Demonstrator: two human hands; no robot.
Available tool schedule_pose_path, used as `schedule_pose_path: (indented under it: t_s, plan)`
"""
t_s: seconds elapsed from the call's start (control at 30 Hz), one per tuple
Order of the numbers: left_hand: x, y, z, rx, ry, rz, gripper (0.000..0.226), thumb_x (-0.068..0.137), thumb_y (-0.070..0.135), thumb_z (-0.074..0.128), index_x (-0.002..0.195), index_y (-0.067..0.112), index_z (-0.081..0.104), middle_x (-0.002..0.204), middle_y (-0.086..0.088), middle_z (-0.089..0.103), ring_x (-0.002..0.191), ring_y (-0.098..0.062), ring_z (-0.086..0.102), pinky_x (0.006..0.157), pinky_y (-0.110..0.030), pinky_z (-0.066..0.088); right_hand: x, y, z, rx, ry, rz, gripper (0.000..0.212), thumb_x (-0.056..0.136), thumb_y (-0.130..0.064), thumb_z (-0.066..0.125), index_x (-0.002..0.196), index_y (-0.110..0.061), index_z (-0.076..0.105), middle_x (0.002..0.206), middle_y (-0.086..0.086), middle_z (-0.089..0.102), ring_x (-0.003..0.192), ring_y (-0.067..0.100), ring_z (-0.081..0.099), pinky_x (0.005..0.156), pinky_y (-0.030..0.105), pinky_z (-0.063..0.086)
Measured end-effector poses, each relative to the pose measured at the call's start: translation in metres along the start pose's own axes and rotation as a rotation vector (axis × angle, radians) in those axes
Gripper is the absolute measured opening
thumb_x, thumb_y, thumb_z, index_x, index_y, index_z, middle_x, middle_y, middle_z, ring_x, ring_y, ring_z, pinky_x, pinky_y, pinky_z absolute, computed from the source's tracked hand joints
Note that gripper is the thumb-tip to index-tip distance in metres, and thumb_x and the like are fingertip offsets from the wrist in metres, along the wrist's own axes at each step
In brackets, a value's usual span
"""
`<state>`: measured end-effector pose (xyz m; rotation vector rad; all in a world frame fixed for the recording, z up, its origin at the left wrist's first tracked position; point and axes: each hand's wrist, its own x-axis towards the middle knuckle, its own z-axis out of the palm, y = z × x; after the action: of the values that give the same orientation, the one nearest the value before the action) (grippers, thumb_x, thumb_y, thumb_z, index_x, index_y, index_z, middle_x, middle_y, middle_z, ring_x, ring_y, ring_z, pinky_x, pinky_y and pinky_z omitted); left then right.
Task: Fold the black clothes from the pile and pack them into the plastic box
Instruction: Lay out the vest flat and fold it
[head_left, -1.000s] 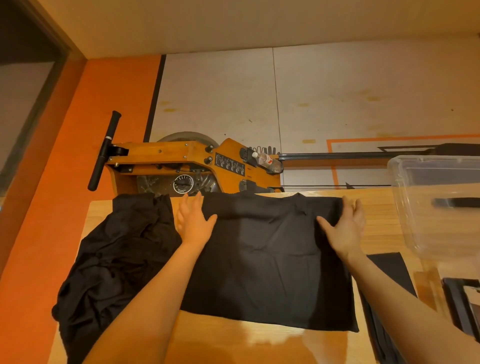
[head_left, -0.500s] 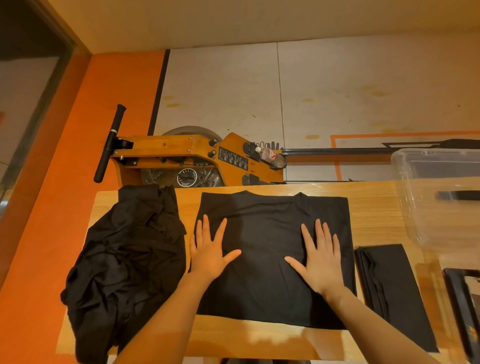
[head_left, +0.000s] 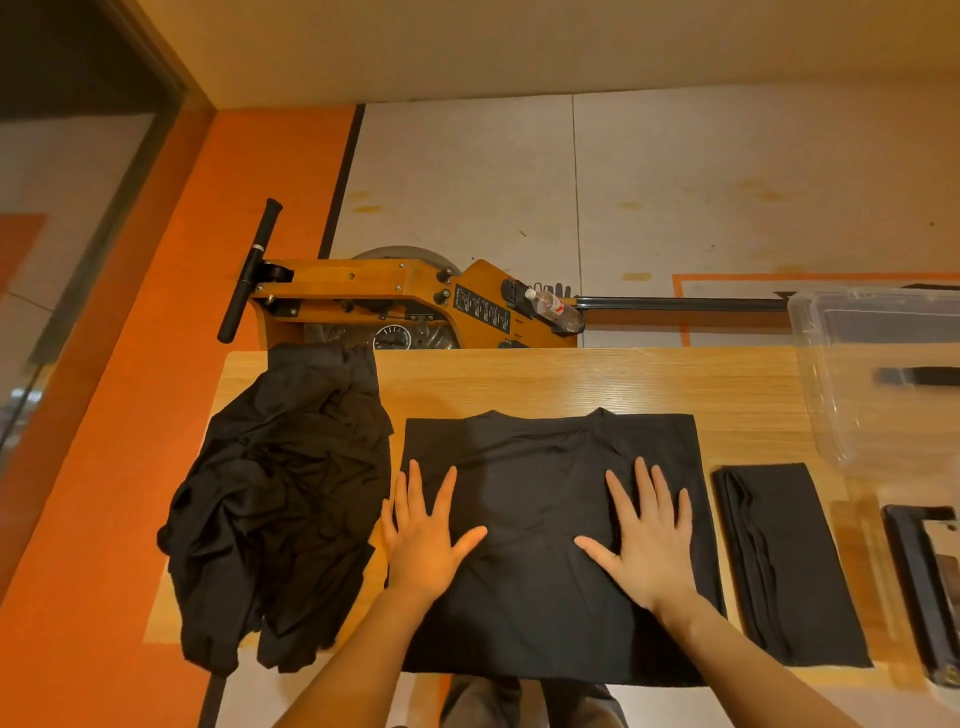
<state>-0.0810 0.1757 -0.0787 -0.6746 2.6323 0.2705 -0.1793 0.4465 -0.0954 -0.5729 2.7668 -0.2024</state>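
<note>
A black shirt (head_left: 535, 467) lies spread flat in the middle of the wooden table (head_left: 571, 379), collar toward the far edge. My left hand (head_left: 423, 540) presses flat on its left edge, fingers spread. My right hand (head_left: 647, 535) rests flat on its right half, fingers spread too. A crumpled pile of black clothes (head_left: 280, 499) sits at the table's left end, partly hanging over the near edge. A folded black garment (head_left: 784, 561) lies to the right of the shirt. The clear plastic box (head_left: 831, 395) stands at the far right.
Behind the table stands an orange wooden rowing machine (head_left: 395, 296) with a black handle and a water bottle (head_left: 553, 309) on it. A dark flat object (head_left: 919, 587) lies at the table's right edge. An orange wall runs along the left.
My hands have slid from the shirt's far edge down to its middle, smoothing it flat. The shirt lies nearer to me on the table.
</note>
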Motion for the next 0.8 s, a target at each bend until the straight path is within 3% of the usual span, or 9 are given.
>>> schedule_pose_path:
  t_s: [0.07,0.13,0.27,0.33,0.43,0.57,0.7,0.8]
  plan:
    - [0.008,0.004,-0.009,-0.010,0.045,0.021,0.082,0.081,0.078,0.016,0.151,0.035,0.019,0.160,-0.015,0.011,0.147,-0.031,0.007,0.112,-0.053,0.021,0.008,-0.003,-0.005,0.005,0.058,0.032,0.080,0.089,-0.075,0.029,0.149,-0.023,0.036,0.159,0.015,0.025,0.149,0.033,0.013,0.117,0.050,-0.003]
    - [0.018,0.008,-0.017,0.040,0.051,0.071,0.079,0.084,0.074,0.012,0.151,0.033,0.022,0.158,-0.015,0.018,0.147,-0.031,0.015,0.112,-0.052,0.024,0.020,-0.007,-0.010,0.012,0.129,0.019,0.068,0.093,-0.062,0.030,0.140,-0.017,0.051,0.154,0.017,0.035,0.145,0.034,0.023,0.117,0.052,0.006]
    - [0.041,0.013,-0.031,0.165,-0.011,0.223,0.081,0.081,0.072,-0.002,0.152,0.034,-0.004,0.162,-0.008,-0.006,0.149,-0.027,-0.007,0.118,-0.046,0.003,0.046,-0.012,-0.015,-0.001,0.182,-0.073,0.059,0.095,-0.050,0.029,0.125,-0.013,0.064,0.145,0.013,0.049,0.140,0.029,0.036,0.116,0.049,0.019]
    - [0.051,0.015,-0.035,0.191,-0.066,0.260,0.078,0.086,0.073,0.011,0.151,0.035,-0.011,0.160,-0.008,-0.015,0.147,-0.027,-0.015,0.118,-0.048,-0.001,0.055,-0.012,-0.014,-0.012,0.130,-0.096,0.067,0.094,-0.055,0.024,0.135,-0.014,0.057,0.149,0.012,0.045,0.143,0.028,0.033,0.117,0.049,0.018]
    - [0.063,0.015,-0.036,0.152,-0.137,0.256,0.086,0.085,0.077,0.026,0.148,0.038,-0.018,0.157,-0.008,-0.026,0.144,-0.029,-0.024,0.117,-0.055,-0.003,0.061,-0.009,-0.011,-0.042,0.026,-0.100,0.082,0.088,-0.071,0.018,0.153,-0.022,0.029,0.161,0.008,0.021,0.150,0.028,0.011,0.119,0.052,0.008]
    - [0.075,0.016,-0.037,0.111,-0.186,0.224,0.101,0.077,0.084,0.034,0.146,0.040,-0.025,0.153,-0.006,-0.037,0.141,-0.029,-0.032,0.115,-0.059,-0.007,0.066,-0.006,-0.015,-0.083,-0.091,-0.098,0.097,0.074,-0.087,0.009,0.151,-0.031,-0.011,0.162,0.002,-0.014,0.149,0.025,-0.018,0.117,0.053,-0.009]
    - [0.077,0.018,-0.039,0.104,-0.202,0.214,0.109,0.072,0.086,0.041,0.144,0.041,-0.028,0.151,-0.006,-0.040,0.139,-0.029,-0.035,0.112,-0.059,-0.010,0.066,-0.007,-0.017,-0.087,-0.091,-0.101,0.099,0.073,-0.089,0.008,0.151,-0.031,-0.010,0.163,0.004,-0.012,0.148,0.025,-0.018,0.117,0.054,-0.008]
    - [0.071,0.020,-0.039,0.116,-0.111,0.216,0.106,0.074,0.084,0.040,0.146,0.040,-0.024,0.154,-0.008,-0.033,0.142,-0.030,-0.030,0.114,-0.057,-0.008,0.063,-0.010,-0.015,-0.062,-0.032,-0.101,0.096,0.081,-0.083,0.020,0.156,-0.024,0.012,0.164,0.012,0.004,0.150,0.031,-0.003,0.118,0.055,0.002]
